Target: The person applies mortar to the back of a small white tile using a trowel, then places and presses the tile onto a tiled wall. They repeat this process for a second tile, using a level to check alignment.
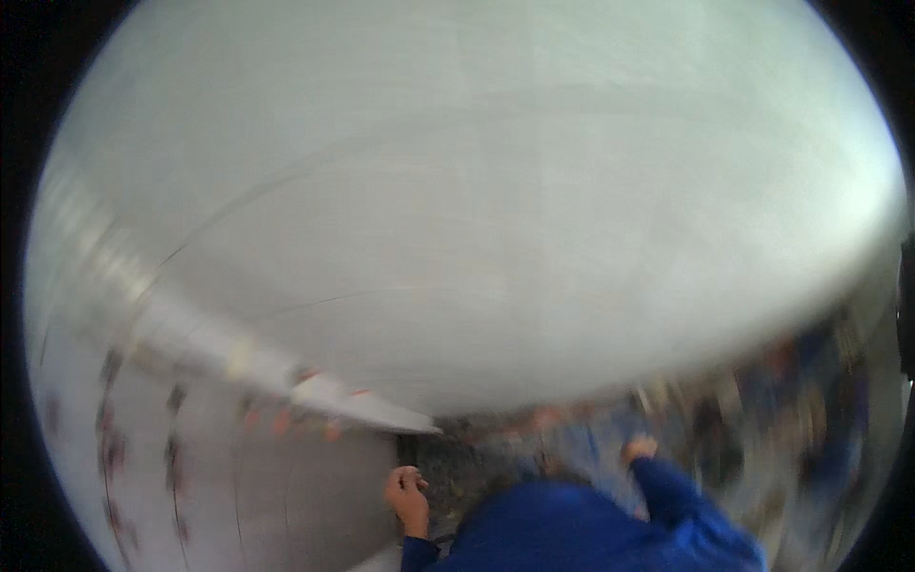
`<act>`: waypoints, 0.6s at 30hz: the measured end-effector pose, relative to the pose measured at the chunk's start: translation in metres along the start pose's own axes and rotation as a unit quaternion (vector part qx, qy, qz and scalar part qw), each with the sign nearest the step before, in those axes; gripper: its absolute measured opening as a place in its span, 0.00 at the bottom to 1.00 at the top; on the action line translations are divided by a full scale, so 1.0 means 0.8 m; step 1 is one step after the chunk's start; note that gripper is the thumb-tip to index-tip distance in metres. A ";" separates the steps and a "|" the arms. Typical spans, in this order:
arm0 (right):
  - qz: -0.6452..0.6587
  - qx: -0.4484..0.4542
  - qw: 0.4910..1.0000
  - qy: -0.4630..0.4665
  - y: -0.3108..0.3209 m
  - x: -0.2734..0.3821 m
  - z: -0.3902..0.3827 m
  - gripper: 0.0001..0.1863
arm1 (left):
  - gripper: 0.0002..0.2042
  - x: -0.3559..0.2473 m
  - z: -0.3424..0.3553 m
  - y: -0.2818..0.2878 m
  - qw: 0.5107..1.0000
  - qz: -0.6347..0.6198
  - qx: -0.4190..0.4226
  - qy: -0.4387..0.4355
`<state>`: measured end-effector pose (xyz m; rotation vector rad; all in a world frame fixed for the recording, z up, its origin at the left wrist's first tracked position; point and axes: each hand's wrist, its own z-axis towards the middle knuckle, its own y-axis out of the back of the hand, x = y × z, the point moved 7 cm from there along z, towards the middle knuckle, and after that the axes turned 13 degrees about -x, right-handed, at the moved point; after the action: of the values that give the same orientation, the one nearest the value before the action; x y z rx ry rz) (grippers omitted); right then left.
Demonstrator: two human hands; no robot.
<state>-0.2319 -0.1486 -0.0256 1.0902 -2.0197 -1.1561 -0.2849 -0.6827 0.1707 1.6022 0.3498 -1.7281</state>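
My left hand (407,498) is at the lower middle, beside the edge of a pale grey panel (315,496). Its fingers are curled in, and whatever they may hold is too small or blurred to make out. Farther to the right is my right hand (640,448), at the end of a bent arm in a blue sleeve (672,491). Motion smears its fingers, so its grip cannot be read. Both hands are in front of a large, smooth, pale grey-white surface (515,238) that fills most of the view.
A pale ledge (286,377) runs slantwise on the left, with small orange-red spots (281,419) below it. Dark vertical streaks (174,467) mark the far-left panel. Blurred, many-coloured clutter (762,419) lies at the right, and dark ground (457,467) shows between my hands.
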 end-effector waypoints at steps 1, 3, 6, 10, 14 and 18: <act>-0.004 0.003 0.990 -0.140 -0.014 -0.103 -0.019 0.27 | 0.11 0.009 -0.008 -0.026 0.996 -0.002 0.083 0.038; -0.057 -0.143 0.974 -0.169 -0.018 -0.236 -0.095 0.20 | 0.12 0.000 -0.014 -0.078 0.968 0.026 0.246 -0.045; 0.103 -0.355 0.858 -0.356 -0.026 -0.360 -0.240 0.15 | 0.13 0.005 -0.029 -0.138 0.899 0.063 0.425 -0.083; 0.170 -0.457 0.665 -0.565 -0.095 -0.329 -0.418 0.12 | 0.10 -0.009 -0.097 -0.218 0.775 0.101 0.603 -0.158; 0.286 -0.232 0.652 -0.663 -0.273 -0.189 -0.519 0.24 | 0.06 -0.107 -0.220 -0.294 0.731 -0.085 0.634 -0.238; 0.392 -0.095 0.625 -0.669 -0.435 -0.079 -0.602 0.23 | 0.05 -0.172 -0.353 -0.333 0.642 -0.070 0.702 -0.300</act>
<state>0.3035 -0.4002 -0.1114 -1.2155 -2.6521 -1.7130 -0.2616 -0.2717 0.1750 1.6355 -1.6489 -2.6962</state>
